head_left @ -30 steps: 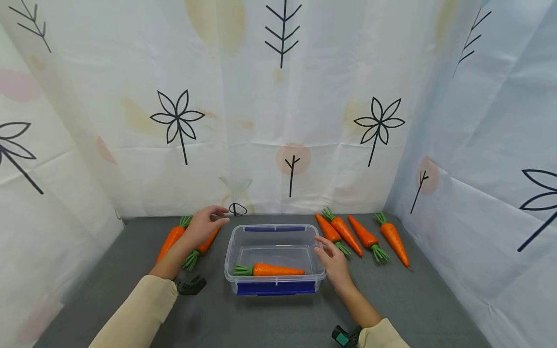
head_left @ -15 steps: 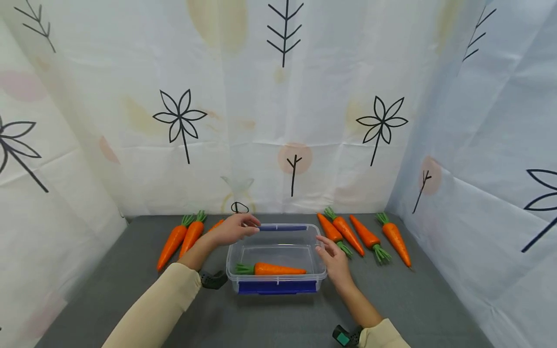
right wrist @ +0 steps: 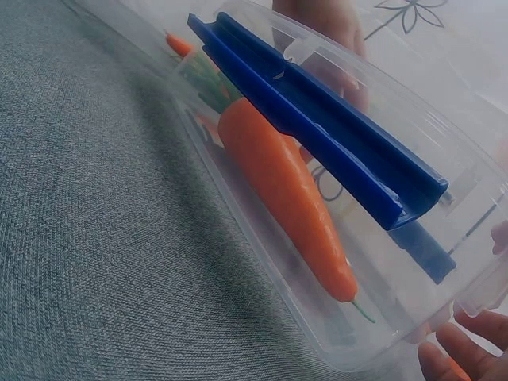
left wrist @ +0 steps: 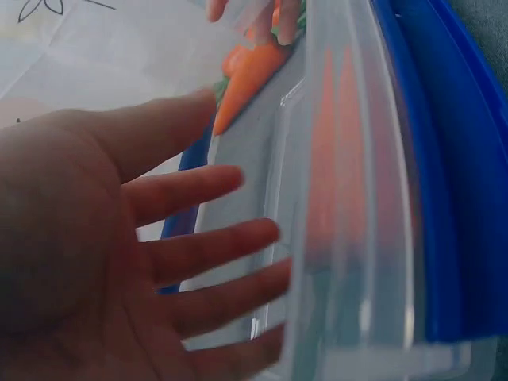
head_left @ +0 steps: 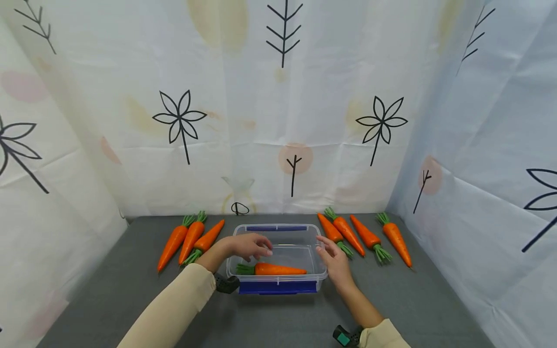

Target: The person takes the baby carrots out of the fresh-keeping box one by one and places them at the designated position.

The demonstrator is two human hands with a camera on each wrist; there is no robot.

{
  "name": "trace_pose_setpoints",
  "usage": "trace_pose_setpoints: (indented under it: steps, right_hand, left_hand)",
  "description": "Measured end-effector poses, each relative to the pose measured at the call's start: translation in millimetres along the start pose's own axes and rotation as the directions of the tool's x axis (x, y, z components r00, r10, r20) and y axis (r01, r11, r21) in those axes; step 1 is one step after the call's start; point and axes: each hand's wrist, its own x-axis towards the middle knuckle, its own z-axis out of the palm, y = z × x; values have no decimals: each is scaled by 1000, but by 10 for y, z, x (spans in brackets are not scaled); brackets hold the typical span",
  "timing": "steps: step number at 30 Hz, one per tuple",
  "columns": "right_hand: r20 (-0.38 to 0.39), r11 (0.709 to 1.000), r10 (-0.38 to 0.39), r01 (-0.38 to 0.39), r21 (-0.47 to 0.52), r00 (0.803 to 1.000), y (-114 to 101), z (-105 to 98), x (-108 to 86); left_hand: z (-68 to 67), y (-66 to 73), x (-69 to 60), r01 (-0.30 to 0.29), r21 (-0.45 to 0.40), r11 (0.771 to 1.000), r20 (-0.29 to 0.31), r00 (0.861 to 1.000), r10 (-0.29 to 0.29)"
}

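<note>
A clear plastic box [head_left: 278, 230] with blue latches stands on the grey cloth, and one orange carrot [head_left: 280, 269] lies along its near wall, leafy end to the left. My left hand [head_left: 249, 246] hovers over the left part of the box, above and behind that carrot. In the left wrist view its fingers [left wrist: 214, 242] are spread with nothing between them. My right hand [head_left: 334, 261] is at the box's right side, fingertips by the rim; whether they touch it is hard to tell. In the right wrist view the carrot [right wrist: 282, 194] shows through the clear wall.
Left of the box lie three carrots [head_left: 191, 239] close together. Several more carrots [head_left: 365, 234] lie to the right, beyond my right hand. A white patterned curtain [head_left: 243, 121] encloses the back and sides of the grey tabletop [head_left: 278, 324].
My left hand has moved right and toward me, from above the left carrots to over the box, uncovering those carrots. The right hand has stayed at the box's right side.
</note>
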Motion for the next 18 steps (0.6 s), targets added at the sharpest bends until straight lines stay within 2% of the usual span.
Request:
trace_pose_setpoints:
  steps: [3,6,14,18]
  right_hand:
    - [2,1000,2,-2,-8,1000,-3,-1,2]
    - [4,1000,0,0,-4,1000,-2,2,6]
    - [-5,1000,6,-6,-11,1000,-8,3,6]
    - [0,1000,13,-13,-9,1000,-7,4,4]
  left_hand:
    - [38,23,20,66,17,998,69,995,-67]
    - [65,40,24,106,39,994,109,988,-110]
    - [104,96,19,168,60,984,153,973,-175]
    - [137,99,49,173,101,980,162,969,-188]
